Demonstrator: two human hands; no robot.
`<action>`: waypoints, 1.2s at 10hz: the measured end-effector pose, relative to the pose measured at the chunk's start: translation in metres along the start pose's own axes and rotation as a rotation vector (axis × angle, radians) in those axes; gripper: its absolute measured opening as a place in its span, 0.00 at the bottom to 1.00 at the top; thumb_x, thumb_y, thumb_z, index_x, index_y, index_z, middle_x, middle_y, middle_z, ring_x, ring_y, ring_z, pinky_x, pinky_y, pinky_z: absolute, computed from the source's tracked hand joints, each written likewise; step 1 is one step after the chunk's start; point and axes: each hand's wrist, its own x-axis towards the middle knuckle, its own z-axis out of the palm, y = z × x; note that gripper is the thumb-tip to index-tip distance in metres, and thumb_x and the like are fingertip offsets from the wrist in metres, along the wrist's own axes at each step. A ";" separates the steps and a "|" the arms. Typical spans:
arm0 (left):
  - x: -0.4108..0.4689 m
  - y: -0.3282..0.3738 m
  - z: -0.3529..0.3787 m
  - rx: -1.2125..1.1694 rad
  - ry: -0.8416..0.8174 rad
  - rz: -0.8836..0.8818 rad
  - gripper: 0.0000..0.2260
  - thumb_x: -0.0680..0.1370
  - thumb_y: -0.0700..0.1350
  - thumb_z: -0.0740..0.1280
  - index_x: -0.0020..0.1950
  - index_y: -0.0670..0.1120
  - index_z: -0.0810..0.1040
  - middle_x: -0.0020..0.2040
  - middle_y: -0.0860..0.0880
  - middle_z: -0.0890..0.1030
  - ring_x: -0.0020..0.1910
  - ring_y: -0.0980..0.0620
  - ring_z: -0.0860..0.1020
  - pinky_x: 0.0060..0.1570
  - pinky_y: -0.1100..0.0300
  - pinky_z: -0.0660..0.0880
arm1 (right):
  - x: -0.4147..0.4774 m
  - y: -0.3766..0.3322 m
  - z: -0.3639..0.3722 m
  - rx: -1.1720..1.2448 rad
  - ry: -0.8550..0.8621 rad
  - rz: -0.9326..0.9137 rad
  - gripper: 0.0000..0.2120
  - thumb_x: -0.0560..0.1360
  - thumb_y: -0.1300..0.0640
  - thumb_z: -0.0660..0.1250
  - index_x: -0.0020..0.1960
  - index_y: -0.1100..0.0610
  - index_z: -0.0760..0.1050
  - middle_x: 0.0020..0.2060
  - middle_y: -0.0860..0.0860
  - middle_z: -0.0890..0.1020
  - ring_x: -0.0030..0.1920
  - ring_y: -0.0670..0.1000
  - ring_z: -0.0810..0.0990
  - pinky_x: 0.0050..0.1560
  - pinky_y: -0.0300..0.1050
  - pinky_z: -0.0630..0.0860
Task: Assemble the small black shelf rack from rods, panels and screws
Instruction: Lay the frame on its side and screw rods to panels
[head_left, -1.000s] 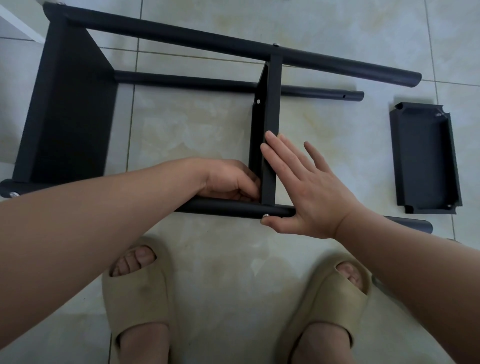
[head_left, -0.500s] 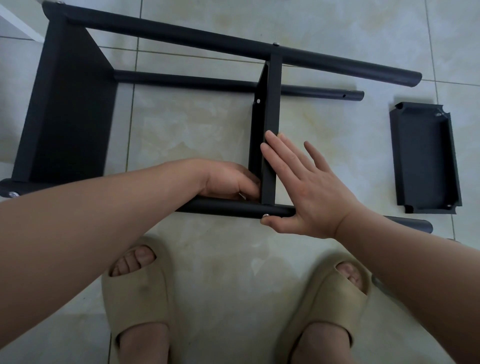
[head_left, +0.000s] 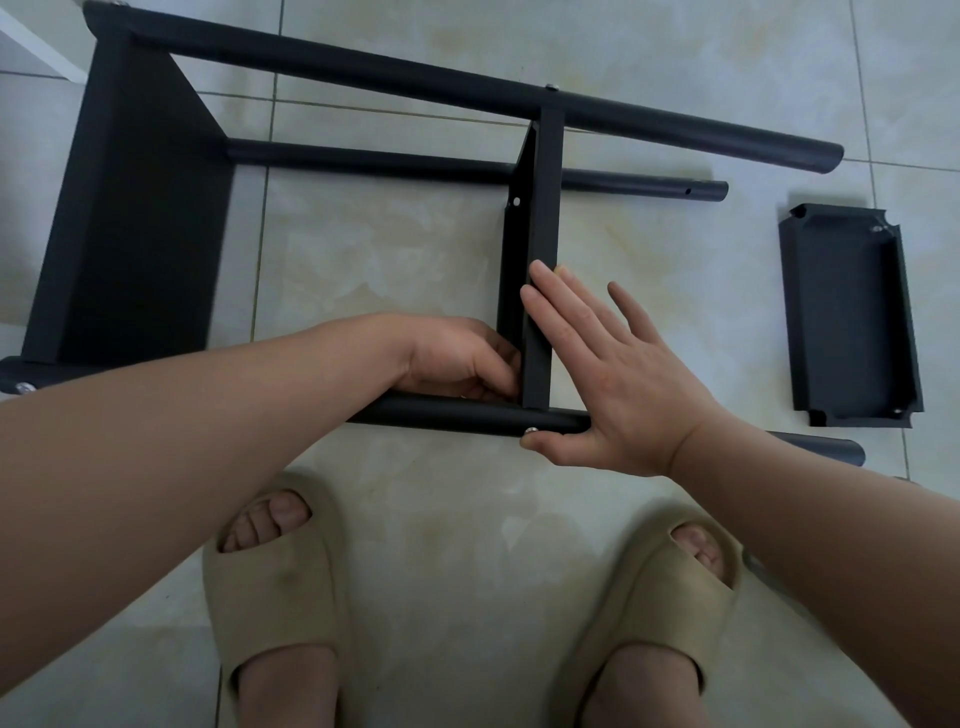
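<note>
Both hands unmoved: left hand (head_left: 457, 364) grip curled at middle panel (head_left: 544, 218) near corner, contents hidden; right hand (head_left: 623, 384) flat, bracing; screw (head_left: 531, 430) judged unfinished.

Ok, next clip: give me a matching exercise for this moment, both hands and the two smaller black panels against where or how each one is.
Things:
1. left hand
2. right hand
3. loose panel
4. middle panel

States:
A. lies alone on the floor tiles
B. flat, straight fingers against the middle panel
C. spans from the far rod to the near rod
D. fingers curled at the corner of middle panel and near rod

Pairs: 1-D, 2-B, 3-A, 4-C
</note>
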 end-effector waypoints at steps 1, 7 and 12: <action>0.001 -0.001 0.001 0.001 -0.011 -0.003 0.06 0.78 0.31 0.61 0.53 0.36 0.76 0.40 0.43 0.81 0.36 0.52 0.81 0.38 0.62 0.78 | 0.000 0.000 0.000 -0.004 -0.007 0.000 0.52 0.71 0.26 0.56 0.83 0.58 0.48 0.83 0.51 0.47 0.82 0.52 0.46 0.79 0.63 0.52; 0.001 -0.003 -0.003 0.054 0.031 -0.001 0.08 0.77 0.29 0.62 0.44 0.39 0.78 0.35 0.45 0.80 0.32 0.53 0.80 0.35 0.64 0.77 | 0.000 -0.001 -0.001 0.008 -0.017 0.004 0.52 0.71 0.26 0.56 0.83 0.58 0.48 0.83 0.51 0.46 0.82 0.51 0.46 0.79 0.63 0.52; 0.002 -0.003 -0.001 0.040 0.059 0.001 0.07 0.77 0.29 0.63 0.44 0.37 0.78 0.32 0.45 0.81 0.30 0.53 0.81 0.32 0.65 0.77 | 0.000 0.000 0.000 -0.001 -0.012 0.003 0.52 0.71 0.26 0.56 0.83 0.58 0.48 0.83 0.51 0.47 0.82 0.52 0.46 0.79 0.63 0.52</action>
